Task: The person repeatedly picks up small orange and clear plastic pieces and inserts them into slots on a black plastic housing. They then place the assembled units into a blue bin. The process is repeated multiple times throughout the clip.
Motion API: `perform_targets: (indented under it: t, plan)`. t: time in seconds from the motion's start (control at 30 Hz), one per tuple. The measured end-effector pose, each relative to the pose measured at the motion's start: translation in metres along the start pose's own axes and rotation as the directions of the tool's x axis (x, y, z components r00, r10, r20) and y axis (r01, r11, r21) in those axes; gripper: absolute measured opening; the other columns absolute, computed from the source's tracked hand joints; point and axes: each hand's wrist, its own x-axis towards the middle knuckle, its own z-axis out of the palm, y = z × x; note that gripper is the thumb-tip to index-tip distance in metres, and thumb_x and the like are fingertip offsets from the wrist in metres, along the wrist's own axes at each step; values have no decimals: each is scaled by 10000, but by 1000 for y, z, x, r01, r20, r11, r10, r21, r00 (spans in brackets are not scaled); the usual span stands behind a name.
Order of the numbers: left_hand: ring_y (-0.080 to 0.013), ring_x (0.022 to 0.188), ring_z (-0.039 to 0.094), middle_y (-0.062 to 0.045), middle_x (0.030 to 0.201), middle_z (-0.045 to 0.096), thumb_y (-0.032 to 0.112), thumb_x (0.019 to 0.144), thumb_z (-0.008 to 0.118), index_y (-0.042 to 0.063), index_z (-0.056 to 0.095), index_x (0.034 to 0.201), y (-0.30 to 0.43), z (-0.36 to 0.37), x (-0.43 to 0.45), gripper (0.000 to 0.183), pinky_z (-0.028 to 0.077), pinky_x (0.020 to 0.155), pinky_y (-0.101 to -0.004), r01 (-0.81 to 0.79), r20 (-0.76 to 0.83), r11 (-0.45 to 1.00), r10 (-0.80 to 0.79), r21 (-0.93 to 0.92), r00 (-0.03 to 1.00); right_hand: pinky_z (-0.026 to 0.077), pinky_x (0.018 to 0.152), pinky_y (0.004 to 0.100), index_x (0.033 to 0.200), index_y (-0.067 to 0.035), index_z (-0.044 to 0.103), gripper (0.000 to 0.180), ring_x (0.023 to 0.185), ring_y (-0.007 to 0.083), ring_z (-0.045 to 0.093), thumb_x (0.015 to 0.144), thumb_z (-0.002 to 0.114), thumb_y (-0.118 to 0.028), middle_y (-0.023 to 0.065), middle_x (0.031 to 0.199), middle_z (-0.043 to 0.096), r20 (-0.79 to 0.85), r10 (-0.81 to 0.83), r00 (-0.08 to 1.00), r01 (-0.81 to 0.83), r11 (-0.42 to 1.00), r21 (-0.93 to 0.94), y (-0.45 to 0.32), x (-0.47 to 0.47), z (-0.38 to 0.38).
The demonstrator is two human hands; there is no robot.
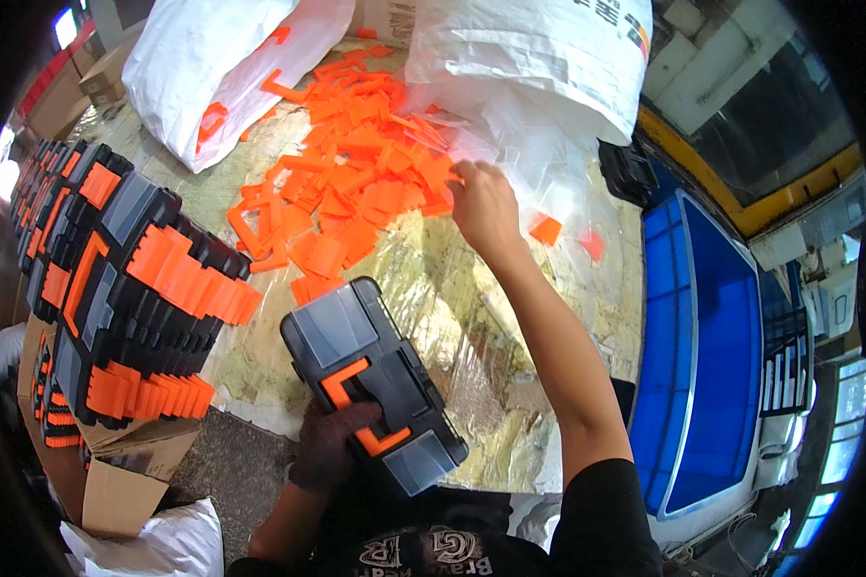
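My left hand (335, 441), in a dark glove, grips a black plastic toolbox (411, 379) near its orange carrying handle (346, 382). Clear compartment lids are set into both ends of the box top. My bare right hand (485, 205) reaches to the right edge of a heap of orange plastic pieces (364, 166); its fingertips meet the pieces there, and whether they pinch one is unclear. Flat latch-like pieces and bracket-shaped handles are mixed in the heap. Beside my right hand lie clear plastic sheets (548, 169).
Black toolboxes with orange latches (187, 278) stand stacked at left, above an open cardboard box (123, 498). White woven sacks (195, 65) (534, 54) rest at the worktable's (433, 288) far side. A large blue bin (714, 360) stands to the right.
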Motion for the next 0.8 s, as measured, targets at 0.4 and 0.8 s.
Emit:
perform_targets:
  t: [0.4, 0.8]
  plan:
    - [-198, 873, 631, -82, 969, 654, 99, 754, 637, 10, 582, 1140, 10, -6, -3, 400, 515, 796, -338, -22, 95, 991, 9, 134, 995, 432, 582, 269, 917, -4, 595, 275, 594, 110, 478, 791, 758, -187, 109, 706, 560, 167, 79, 983, -143, 897, 417, -43, -46, -62]
    - [-312, 1072, 622, -167, 1214, 608, 25, 671, 631, -13, 456, 1324, -28, -9, -58, 678, 511, 926, -436, 203, 220, 975, -218, 89, 951, 527, 712, 252, 1108, 9, 567, 283, 820, 109, 624, 886, 665, -137, 54, 929, 628, 707, 145, 692, -647, -311, 697, -54, -189, -137]
